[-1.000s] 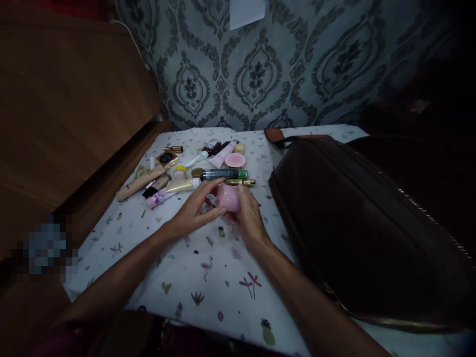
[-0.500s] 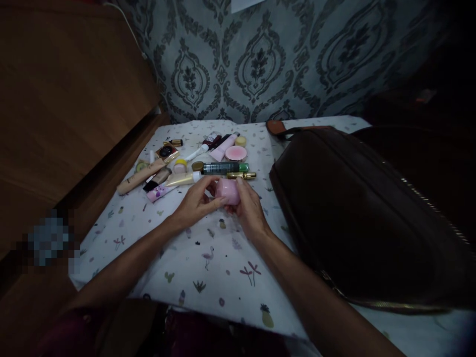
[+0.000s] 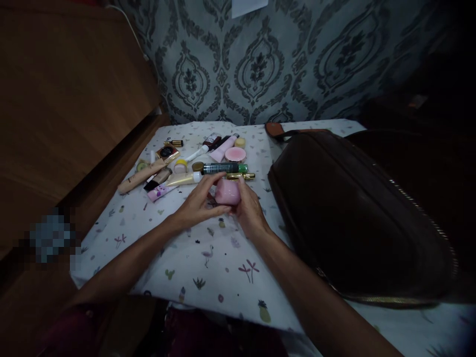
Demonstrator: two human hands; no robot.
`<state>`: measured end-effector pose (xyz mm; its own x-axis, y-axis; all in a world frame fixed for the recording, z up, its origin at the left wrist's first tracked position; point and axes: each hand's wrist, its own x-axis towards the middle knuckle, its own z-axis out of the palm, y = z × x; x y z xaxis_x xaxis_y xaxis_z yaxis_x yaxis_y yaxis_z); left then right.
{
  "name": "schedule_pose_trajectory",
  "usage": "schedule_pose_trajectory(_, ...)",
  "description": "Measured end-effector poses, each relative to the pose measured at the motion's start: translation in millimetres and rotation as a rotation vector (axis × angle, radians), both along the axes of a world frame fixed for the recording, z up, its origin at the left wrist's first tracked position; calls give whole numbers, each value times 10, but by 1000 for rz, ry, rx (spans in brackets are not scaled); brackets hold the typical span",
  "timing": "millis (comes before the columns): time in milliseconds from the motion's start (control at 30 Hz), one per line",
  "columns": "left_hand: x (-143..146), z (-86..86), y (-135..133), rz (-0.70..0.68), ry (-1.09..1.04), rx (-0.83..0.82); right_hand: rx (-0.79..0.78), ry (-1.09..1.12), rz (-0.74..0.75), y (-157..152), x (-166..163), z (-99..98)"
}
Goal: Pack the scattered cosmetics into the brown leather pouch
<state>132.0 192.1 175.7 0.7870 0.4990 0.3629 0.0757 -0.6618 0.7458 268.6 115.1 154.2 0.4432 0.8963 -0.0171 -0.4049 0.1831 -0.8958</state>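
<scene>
Between nine and ten o'clock from the pink jar (image 3: 227, 192), a beige tube (image 3: 142, 177) lies on the patterned cloth (image 3: 148, 233). The left hand (image 3: 197, 202) sits at nine, thumb and forefinger spread around the jar; whether it grips, I cannot tell. A green-capped bottle (image 3: 220, 168) lies at twelve. The right hand (image 3: 251, 206) grasps the jar from three; farther out that way rests a dark brown bag (image 3: 357, 213).

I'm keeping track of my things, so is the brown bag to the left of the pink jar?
No, the brown bag lies to the right of the pink jar.
</scene>
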Motion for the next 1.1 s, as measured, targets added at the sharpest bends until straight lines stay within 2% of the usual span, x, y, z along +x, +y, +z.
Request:
schedule_pose_trajectory(233,7,15,-12,79,-12,-108,10,7,25,-15,-2,10)
schedule_pose_trajectory(400,-13,-1,11,-39,-26,7,14,9,24,-6,3,-6)
schedule_pose_trajectory(500,-21,7,5,-70,-28,14,4,41,30,-12,5,15)
schedule_pose_trajectory(767,-6,33,-20,96,-1,-114,25,59,26,-41,3,54)
schedule_pose_trajectory(833,-17,46,-6,70,-12,-107,23,61,25,-37,7,42)
schedule_pose_trajectory(1000,-42,86,12,-134,-42,38,-80,29,58,-14,32,-6)
schedule_pose_trajectory(1100,-22,47,-19,-89,-46,35,-50,35,50,-13,31,-10)
